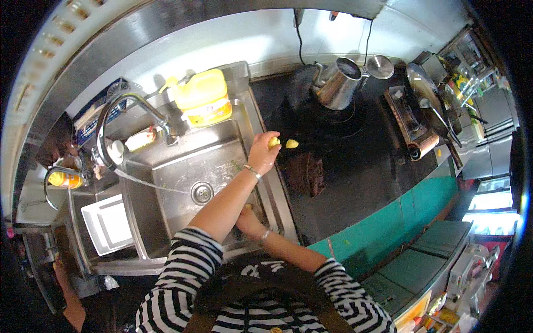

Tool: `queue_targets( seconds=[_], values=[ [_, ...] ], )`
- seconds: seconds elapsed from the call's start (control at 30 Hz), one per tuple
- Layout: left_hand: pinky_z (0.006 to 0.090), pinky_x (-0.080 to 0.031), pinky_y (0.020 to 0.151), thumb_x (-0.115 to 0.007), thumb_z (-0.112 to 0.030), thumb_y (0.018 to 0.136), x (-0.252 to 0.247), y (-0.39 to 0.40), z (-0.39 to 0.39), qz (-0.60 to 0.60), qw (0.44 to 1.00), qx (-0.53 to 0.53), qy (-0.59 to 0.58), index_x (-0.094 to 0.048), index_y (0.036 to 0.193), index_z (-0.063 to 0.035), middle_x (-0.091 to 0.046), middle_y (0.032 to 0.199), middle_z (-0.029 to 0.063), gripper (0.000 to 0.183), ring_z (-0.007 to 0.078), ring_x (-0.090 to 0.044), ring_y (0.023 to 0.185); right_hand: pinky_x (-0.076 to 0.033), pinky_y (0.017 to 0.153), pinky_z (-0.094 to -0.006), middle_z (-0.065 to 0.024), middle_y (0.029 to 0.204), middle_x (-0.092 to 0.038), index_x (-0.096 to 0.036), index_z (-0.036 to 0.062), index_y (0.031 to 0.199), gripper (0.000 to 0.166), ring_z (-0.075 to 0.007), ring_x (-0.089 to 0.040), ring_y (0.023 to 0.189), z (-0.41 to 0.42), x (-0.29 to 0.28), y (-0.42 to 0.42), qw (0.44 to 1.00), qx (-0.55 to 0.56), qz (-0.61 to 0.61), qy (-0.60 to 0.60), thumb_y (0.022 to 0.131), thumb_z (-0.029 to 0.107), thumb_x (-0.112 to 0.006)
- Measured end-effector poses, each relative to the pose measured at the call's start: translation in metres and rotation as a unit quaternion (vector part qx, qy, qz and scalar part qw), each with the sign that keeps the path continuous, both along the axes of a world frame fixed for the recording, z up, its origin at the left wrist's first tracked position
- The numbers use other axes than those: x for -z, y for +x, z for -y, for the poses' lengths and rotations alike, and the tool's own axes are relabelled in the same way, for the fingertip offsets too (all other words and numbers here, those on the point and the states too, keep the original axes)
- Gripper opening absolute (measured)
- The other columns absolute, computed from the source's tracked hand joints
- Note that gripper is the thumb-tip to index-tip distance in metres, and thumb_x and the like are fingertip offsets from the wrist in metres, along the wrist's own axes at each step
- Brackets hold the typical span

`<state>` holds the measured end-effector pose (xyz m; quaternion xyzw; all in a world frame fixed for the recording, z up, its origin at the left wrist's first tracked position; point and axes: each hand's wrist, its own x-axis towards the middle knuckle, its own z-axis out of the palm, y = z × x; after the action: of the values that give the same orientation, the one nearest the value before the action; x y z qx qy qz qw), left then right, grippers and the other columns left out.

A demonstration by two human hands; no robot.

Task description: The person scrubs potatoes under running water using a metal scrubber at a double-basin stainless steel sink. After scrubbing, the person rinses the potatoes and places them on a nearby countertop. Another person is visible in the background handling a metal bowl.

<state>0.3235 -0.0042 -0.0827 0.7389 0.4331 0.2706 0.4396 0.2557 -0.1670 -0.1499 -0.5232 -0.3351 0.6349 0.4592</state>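
My left hand reaches past the right rim of the steel sink with a pale yellow peeled vegetable piece in its fingers. Just beyond it, a similar yellow piece rests on the black countertop. Lower down, inside the sink's right side, is my right hand, partly covered by my left forearm. Something small and yellowish shows at its fingertips; whether it is gripped is hidden. Water runs from the curved faucet towards the drain. Green scraps lie in the basin.
A yellow jug stands behind the sink. A metal kettle with its lid raised and a portable gas stove are on the counter. A dark brown cloth-like item lies nearby. At left are a white tray and another person's arm.
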Motion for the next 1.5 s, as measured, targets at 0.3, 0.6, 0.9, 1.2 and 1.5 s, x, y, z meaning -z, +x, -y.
queue_targets(
  seconds=[0.3, 0.6, 0.9, 1.2, 1.5],
  values=[
    [0.0356, -0.036, 0.097, -0.060, -0.010, 0.076, 0.026, 0.001, -0.035, 0.049, 0.976, -0.014, 0.210, -0.046, 0.124, -0.0099, -0.045, 0.126, 0.0155, 0.050, 0.0312, -0.043, 0.117, -0.043, 0.082, -0.0312, -0.0130, 0.104, -0.059, -0.051, -0.0030, 0.114, 0.042, -0.0195, -0.054, 0.093, 0.006, -0.071, 0.056, 0.995, 0.039, 0.049, -0.075, 0.082, 0.023, -0.059],
    [0.0416, -0.036, 0.095, -0.072, -0.036, 0.066, 0.185, -0.199, 0.081, -0.316, 0.943, 0.000, -0.103, -0.036, 0.127, -0.0028, -0.048, 0.115, 0.0249, 0.077, 0.0369, -0.044, 0.110, -0.043, 0.074, -0.0235, -0.0026, 0.094, -0.058, -0.052, 0.0005, 0.111, 0.031, -0.0097, -0.051, 0.082, 0.002, -0.063, 0.082, 0.964, 0.223, -0.116, -0.082, 0.083, 0.013, -0.059],
    [0.0393, -0.044, 0.087, -0.058, -0.008, 0.074, 0.218, -0.164, 0.100, -0.317, 0.937, 0.116, -0.094, -0.039, 0.125, -0.0085, -0.046, 0.120, 0.0197, 0.054, 0.0336, -0.050, 0.106, -0.046, 0.071, -0.0256, -0.0033, 0.089, -0.059, -0.053, 0.0043, 0.111, 0.026, -0.0120, -0.055, 0.079, 0.012, -0.051, 0.074, 0.962, 0.224, -0.123, -0.092, 0.086, 0.009, -0.052],
    [0.0365, -0.046, 0.084, -0.048, -0.024, 0.084, 0.052, -0.261, 0.035, 0.589, 0.649, -0.142, -0.460, -0.042, 0.121, -0.0018, -0.051, 0.114, 0.0173, 0.043, 0.0310, -0.050, 0.107, -0.049, 0.069, -0.0327, -0.0078, 0.090, -0.060, -0.052, 0.0021, 0.106, 0.022, -0.0189, -0.059, 0.079, -0.048, -0.097, 0.026, 0.955, 0.171, -0.221, -0.103, 0.086, 0.013, -0.050],
    [0.0334, -0.047, 0.078, -0.039, -0.036, 0.092, -0.059, -0.291, 0.047, 0.622, 0.678, -0.284, -0.269, -0.049, 0.114, 0.0003, -0.056, 0.107, 0.0101, 0.043, 0.0224, -0.055, 0.098, -0.035, 0.092, -0.0284, -0.0086, 0.111, -0.053, -0.047, 0.0034, 0.123, 0.043, -0.0187, -0.048, 0.105, -0.128, -0.154, -0.081, 0.942, -0.045, 0.102, 0.317, 0.083, 0.016, -0.059]
  ],
)
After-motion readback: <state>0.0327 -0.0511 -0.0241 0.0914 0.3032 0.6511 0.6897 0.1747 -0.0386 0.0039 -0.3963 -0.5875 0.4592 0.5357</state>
